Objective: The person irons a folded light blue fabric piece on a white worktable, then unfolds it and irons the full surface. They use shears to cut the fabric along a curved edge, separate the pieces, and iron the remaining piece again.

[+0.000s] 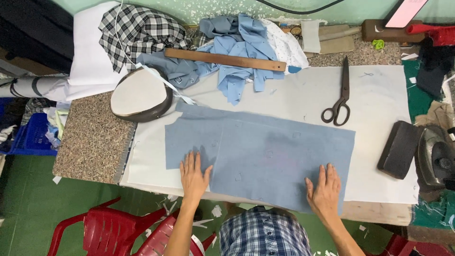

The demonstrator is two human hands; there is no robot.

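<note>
A blue-grey cloth panel (265, 151) is spread flat across the middle of the frame, on a white sheet (379, 104) that covers most of the table (90, 142). The left hand (194, 174) is laid flat on the panel's lower left part, fingers spread and nothing gripped; the right hand (324, 187) is pressed flat on its lower right corner in the same way — palm down, released. The panel's near edge is partly hidden behind both hands and behind the checked shirt (265, 232) at the bottom of the frame.

Above the panel, a wooden ruler (225, 59) is laid over a heap of light blue garment pieces (237, 52), most of whose shape cannot be made out. To the upper left, an oval pressing pad with a dark rim (140, 95) is seen, crossed by a pale strip, beside folded black-and-white plaid fabric (142, 33). Black tailor's shears (339, 97) lie closed on the sheet at the upper right. At the right edge, a dark rectangular block (398, 149) sits next to an iron (436, 159) that is cut off by the frame. Red plastic chairs (118, 230) are partly visible at the lower left, and a blue crate (28, 137) is cut off at the left edge. A pink flat object in the top right corner is too cropped to identify.
</note>
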